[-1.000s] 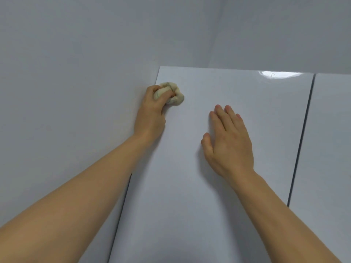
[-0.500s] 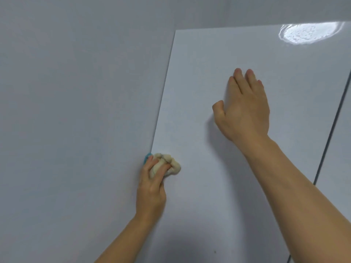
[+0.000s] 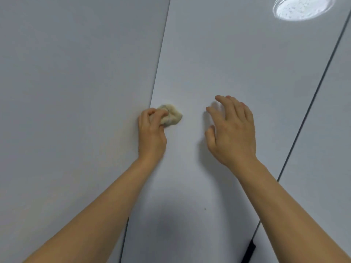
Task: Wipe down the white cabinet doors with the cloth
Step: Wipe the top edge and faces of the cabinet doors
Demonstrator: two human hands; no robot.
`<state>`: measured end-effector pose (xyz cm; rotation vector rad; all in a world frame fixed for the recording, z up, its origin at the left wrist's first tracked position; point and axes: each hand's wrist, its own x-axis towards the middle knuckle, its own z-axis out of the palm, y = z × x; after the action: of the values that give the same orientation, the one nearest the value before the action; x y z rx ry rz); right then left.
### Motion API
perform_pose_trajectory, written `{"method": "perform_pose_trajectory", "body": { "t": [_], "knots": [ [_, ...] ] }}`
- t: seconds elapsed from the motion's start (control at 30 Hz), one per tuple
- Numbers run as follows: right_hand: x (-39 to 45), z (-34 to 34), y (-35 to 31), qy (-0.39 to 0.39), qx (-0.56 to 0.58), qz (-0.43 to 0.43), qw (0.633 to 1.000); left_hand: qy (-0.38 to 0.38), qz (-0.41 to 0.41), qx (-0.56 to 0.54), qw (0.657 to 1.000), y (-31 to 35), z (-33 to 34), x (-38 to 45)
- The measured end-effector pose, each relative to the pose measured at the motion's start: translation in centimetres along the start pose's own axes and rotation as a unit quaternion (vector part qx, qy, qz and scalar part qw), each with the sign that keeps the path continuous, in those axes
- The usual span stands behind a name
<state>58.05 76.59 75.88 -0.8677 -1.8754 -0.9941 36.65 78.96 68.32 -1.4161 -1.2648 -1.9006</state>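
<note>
A glossy white cabinet door (image 3: 237, 59) fills the middle of the head view. My left hand (image 3: 152, 133) grips a balled-up cream cloth (image 3: 171, 116) and presses it against the door close to its left edge. My right hand (image 3: 232, 131) hovers over the door to the right of the cloth, fingers spread and slightly curled, holding nothing. Whether its fingertips touch the surface I cannot tell.
A plain grey-white wall panel (image 3: 76, 92) lies left of the door. A dark gap (image 3: 311, 109) separates this door from another white door (image 3: 330, 168) on the right. A bright lamp reflection (image 3: 302, 7) shows at top right; a tiny dark speck (image 3: 205, 208) sits low on the door.
The cloth in my left hand slid down along the door's left edge from the top corner. My right hand lifted from lying flat on the door to a curled, spread pose. The view dropped lower.
</note>
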Motion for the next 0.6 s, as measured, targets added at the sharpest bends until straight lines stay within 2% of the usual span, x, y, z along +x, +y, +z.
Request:
{"method": "perform_pose_trajectory", "body": {
  "t": [0.13, 0.4, 0.5, 0.6],
  "knots": [
    [-4.0, 0.5, 1.7, -0.013, -0.019, 0.021, 1.000, 0.012, -0.001, 0.006, 1.000, 0.9, 1.2, 1.4],
    [-10.1, 1.0, 2.7, -0.008, -0.021, 0.056, 0.998, -0.091, 0.065, 0.047, 0.993, -3.9, 0.1, -15.0],
    [-10.6, 1.2, 2.6, -0.025, -0.018, 0.056, 0.998, -0.100, 0.075, 0.058, 0.990, -4.4, -0.4, -15.3],
    [-10.9, 1.5, 2.7, -0.032, -0.016, 0.054, 0.998, -0.063, 0.049, 0.030, 0.996, -3.3, -0.1, -12.0]
  ]
}}
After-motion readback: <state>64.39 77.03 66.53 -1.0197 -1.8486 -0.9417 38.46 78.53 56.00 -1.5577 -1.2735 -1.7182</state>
